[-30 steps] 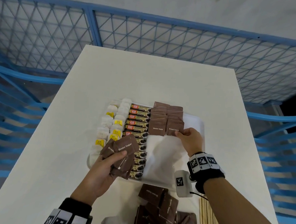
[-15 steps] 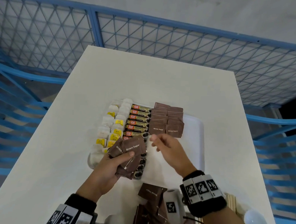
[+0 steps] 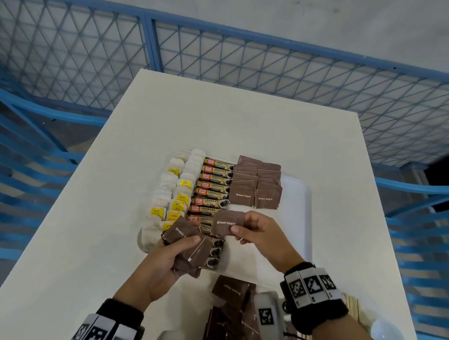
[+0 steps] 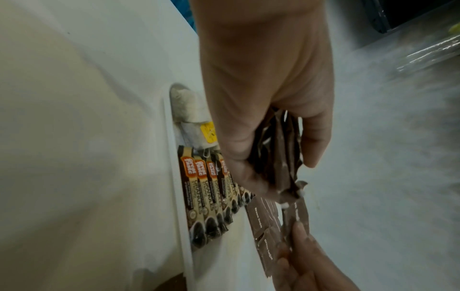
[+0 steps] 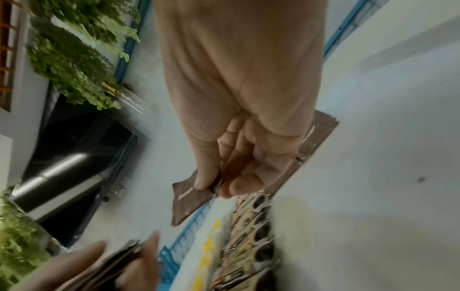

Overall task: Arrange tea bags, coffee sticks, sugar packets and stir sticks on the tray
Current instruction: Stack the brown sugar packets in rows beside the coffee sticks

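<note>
A white tray (image 3: 298,199) lies mid-table. It carries tea bags (image 3: 174,190) with yellow tags on the left, a column of coffee sticks (image 3: 212,188) in the middle, and two rows of brown sugar packets (image 3: 256,183) to their right. My left hand (image 3: 177,248) grips a bunch of brown sugar packets (image 3: 190,248) over the tray's near left part. My right hand (image 3: 246,229) pinches one brown sugar packet (image 3: 225,223) just right of that bunch, above the coffee sticks. In the left wrist view the bunch (image 4: 276,155) sits between thumb and fingers.
More loose sugar packets (image 3: 231,292) lie heaped at the table's near edge. Wooden stir sticks (image 3: 353,305) show at the near right, partly behind my right wrist, beside a white bowl (image 3: 389,337). A blue mesh fence (image 3: 250,59) surrounds the table.
My right hand came back from the sugar rows on the tray to the left hand's bunch and now pinches a single packet from it. The left hand stayed about where it was.
</note>
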Tool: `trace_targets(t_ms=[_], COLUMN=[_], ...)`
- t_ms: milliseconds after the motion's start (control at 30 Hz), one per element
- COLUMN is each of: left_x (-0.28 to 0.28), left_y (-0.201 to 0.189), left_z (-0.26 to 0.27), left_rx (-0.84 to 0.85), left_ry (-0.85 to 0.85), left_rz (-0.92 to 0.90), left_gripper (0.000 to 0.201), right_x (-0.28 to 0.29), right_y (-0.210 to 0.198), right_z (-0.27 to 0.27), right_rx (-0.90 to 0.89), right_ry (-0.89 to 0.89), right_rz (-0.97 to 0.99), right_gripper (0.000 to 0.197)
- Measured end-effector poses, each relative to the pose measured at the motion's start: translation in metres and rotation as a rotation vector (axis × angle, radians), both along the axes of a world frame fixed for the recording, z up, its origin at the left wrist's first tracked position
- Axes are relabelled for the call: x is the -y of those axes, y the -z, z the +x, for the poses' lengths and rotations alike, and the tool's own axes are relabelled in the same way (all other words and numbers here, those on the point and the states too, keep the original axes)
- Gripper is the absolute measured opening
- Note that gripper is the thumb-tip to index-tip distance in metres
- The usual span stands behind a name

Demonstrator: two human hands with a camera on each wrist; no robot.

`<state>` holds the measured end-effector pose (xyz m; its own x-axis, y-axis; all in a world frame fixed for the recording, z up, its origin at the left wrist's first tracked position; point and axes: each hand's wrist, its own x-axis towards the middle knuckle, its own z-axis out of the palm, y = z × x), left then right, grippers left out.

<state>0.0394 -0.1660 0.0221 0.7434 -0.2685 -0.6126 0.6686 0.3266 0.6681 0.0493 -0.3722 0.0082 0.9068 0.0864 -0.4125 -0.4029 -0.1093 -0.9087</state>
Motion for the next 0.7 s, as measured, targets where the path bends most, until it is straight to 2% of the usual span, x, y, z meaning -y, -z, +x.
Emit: trace_targets(t_ms=[167, 333, 500, 700], left_x=[-0.005, -0.005, -0.005, -0.003], left_y=[0.004, 0.006, 0.005, 0.001], left_z=[-0.002, 0.001, 0.0, 0.0], left_rx=[-0.034, -0.016, -0.005, 0.017], left_ry=[-0.028, -0.026, -0.023, -0.013], left_rz=[-0.059, -0.057, 0.018, 0.028], left_gripper=[0.043, 0.032, 0.02, 0.015], right_x=[0.022, 0.033, 0.028, 0.019], right_y=[0.018, 0.039, 0.042, 0.046], right_z=[0.025, 0.05, 0.058, 0.06], right_rx=[0.013, 0.028, 0.028, 0.069], right_ry=[0.15, 0.179, 0.178, 0.21], right_rz=[-0.273, -0.483, -0.538, -0.555], right_gripper=[0.009, 0.014, 0.024, 0.025])
